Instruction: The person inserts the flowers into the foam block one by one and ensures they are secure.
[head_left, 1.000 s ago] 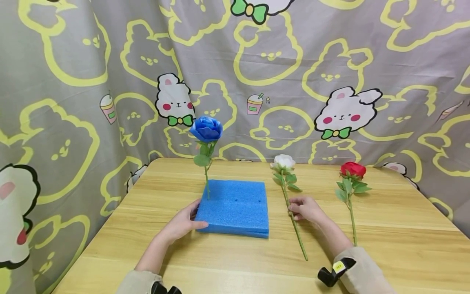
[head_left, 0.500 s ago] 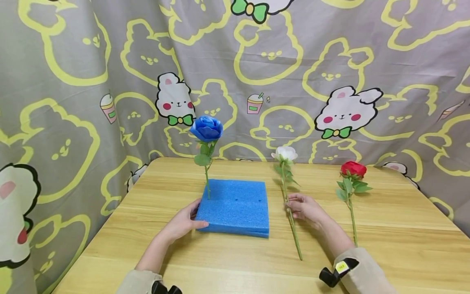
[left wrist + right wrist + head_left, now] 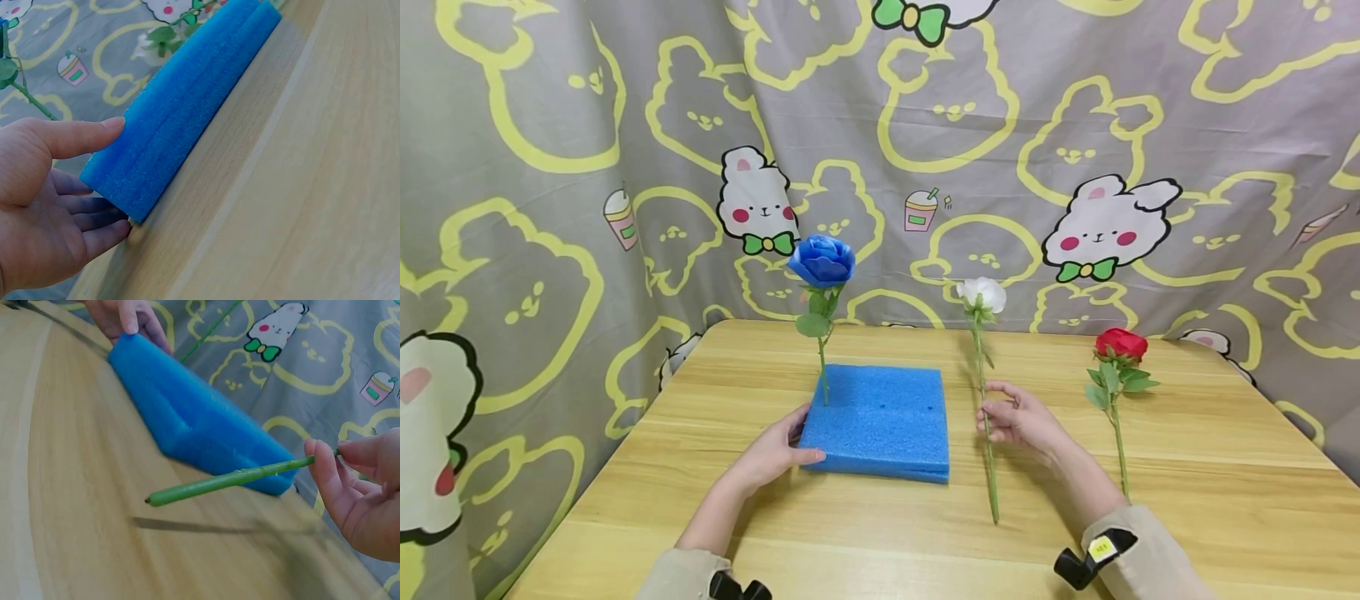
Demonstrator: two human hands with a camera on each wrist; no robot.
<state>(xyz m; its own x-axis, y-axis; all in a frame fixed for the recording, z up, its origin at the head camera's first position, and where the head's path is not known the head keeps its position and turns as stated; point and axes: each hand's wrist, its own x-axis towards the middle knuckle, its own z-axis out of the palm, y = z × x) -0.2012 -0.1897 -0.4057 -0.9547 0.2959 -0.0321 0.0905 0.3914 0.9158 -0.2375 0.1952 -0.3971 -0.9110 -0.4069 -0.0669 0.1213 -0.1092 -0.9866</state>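
My left hand (image 3: 772,450) holds the left front corner of a blue foam block (image 3: 883,429), thumb over the front edge and fingers along the side. A blue rose (image 3: 822,262) stands upright in the block's left part; small dark holes show in the top to its right. To the right of the block, my right hand (image 3: 1024,423) pinches the stem of a white rose (image 3: 983,297) between thumb and fingers, bloom up and away from me. In the right wrist view the green stem (image 3: 225,480) points its cut end over the table, apart from its shadow.
A red rose (image 3: 1122,344) with green leaves lies on the wooden table (image 3: 880,542) to the right, beyond my right hand. Behind the table's far edge hangs a grey curtain (image 3: 850,100) with cartoon rabbits. Black wrist cameras sit on both sleeves.
The white rose has risen off the table, and its stem has swung more upright, its lower end moving left. My right hand shifted slightly left and away from me. The left hand stays put.
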